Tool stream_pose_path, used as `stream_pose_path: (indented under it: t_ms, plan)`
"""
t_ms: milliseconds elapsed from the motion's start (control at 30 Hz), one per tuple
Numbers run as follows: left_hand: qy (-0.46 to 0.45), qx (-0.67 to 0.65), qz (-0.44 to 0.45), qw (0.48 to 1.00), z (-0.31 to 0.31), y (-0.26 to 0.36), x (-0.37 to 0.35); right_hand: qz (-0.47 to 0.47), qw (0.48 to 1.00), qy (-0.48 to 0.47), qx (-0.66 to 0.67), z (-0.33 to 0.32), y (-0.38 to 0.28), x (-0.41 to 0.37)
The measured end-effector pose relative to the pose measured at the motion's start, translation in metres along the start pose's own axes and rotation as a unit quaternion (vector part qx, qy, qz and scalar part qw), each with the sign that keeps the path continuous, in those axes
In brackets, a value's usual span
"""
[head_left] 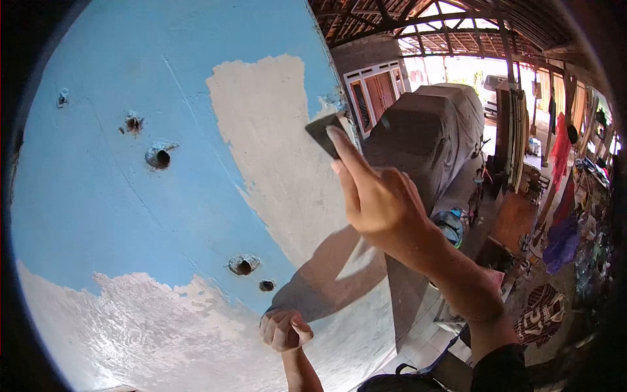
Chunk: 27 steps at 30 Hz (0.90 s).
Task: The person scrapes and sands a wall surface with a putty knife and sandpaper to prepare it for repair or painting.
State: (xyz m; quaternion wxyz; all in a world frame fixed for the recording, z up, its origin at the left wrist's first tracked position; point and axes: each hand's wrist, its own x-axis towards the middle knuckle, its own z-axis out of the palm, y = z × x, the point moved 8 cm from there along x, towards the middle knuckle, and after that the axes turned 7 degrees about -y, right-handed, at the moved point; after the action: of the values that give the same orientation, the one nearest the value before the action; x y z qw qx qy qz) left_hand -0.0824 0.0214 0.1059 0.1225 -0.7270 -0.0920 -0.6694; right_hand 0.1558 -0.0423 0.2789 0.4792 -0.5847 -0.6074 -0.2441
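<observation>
My right hand (385,199) grips a dark flat scraper (324,134), its index finger stretched along the blade. The blade lies against the wall near its right vertical edge, beside a patch of bare grey-white plaster (264,117). Blue paint (176,215) covers much of the wall around that patch. My left hand (286,328) is closed in a fist at the lower part of the wall, over bare plaster, with nothing visible in it. A shadow of my arm falls on the wall between the two hands.
Several holes, such as one large hole (162,159), mark the painted wall. Beyond the wall's edge stands a covered car (428,130) under a tiled roof. Cluttered goods, a red cloth (560,147) and a purple cloth (562,242) are at the right.
</observation>
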Motion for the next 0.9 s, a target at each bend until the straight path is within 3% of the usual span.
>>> stream_pose_path:
  t_ms: [67,267,400,500,700,900]
  plan:
    - [-0.005,0.003,-0.004,1.0,0.001,0.0,0.001,0.051,0.998,-0.029,-0.011,-0.008,0.004,0.019]
    - [-0.007,-0.003,-0.01,1.0,-0.001,-0.002,-0.002,-0.013,0.999,-0.006,0.046,0.005,-0.001,-0.004]
    - [-0.01,0.004,-0.011,1.0,0.0,-0.001,0.0,0.049,0.997,-0.052,0.013,-0.002,-0.007,0.012]
    - [-0.007,-0.001,-0.013,1.0,0.0,-0.003,-0.005,0.01,1.0,-0.022,-0.006,-0.002,-0.007,0.006]
    - [-0.021,0.004,-0.014,1.0,0.001,0.002,0.002,0.022,1.0,-0.001,-0.02,-0.008,-0.01,0.022]
    - [-0.011,-0.005,-0.007,1.0,0.001,0.001,0.001,0.041,0.997,-0.063,-0.028,0.0,-0.008,0.016]
